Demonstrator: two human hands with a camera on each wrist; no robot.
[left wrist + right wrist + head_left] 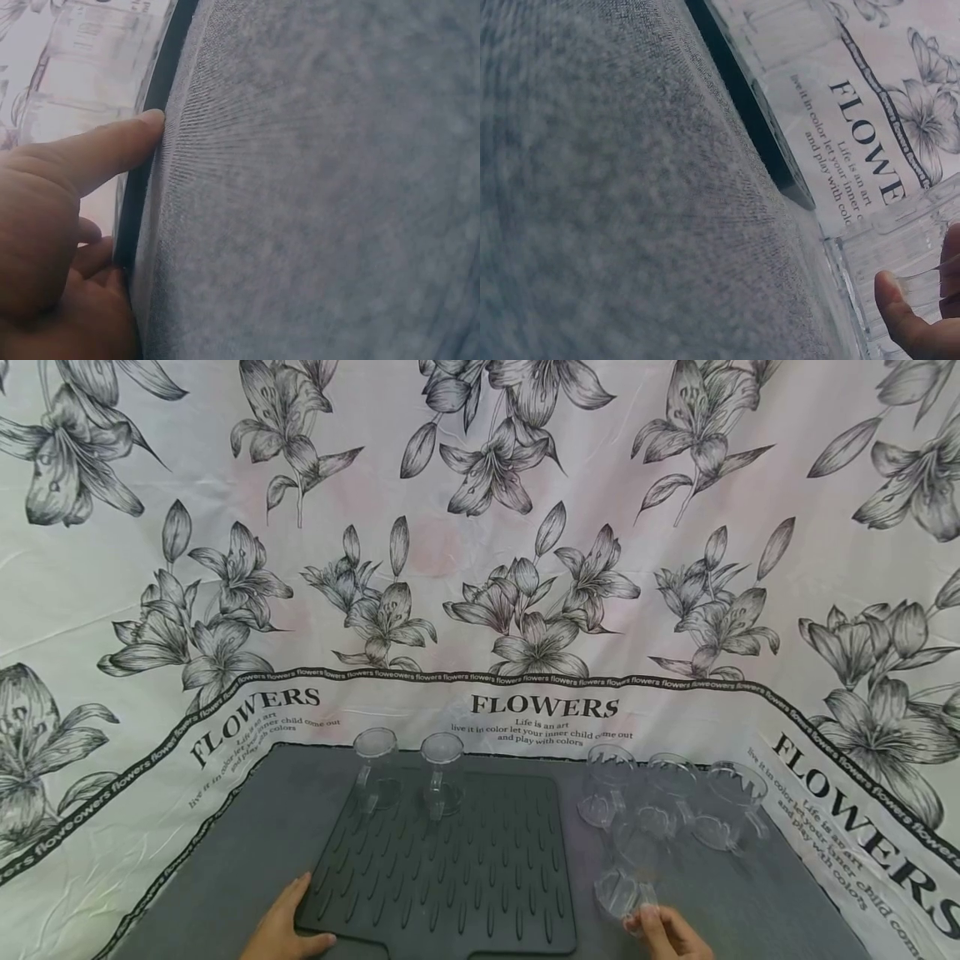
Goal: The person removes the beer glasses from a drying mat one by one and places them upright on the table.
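My right hand (666, 933) pinches the handle of a clear mug (621, 892) just right of a dark ridged drying mat (457, 860). In the right wrist view, the thumb (901, 311) and a finger meet at that handle. At the mat's near left corner my left hand (285, 927) spreads its thumb and fingers along the edges. The left wrist view has the thumb (112, 150) stretched out against the mat's edge. Two clear mugs stand on the mat's far left part, one at left (375, 768) and one beside it (442, 772).
Three more clear mugs stand at the back right: a left one (606, 785), a middle one (670, 785) and a right one (735, 802). The grey table (217, 860) meets a flower-printed cloth (547, 610) at its back and sides.
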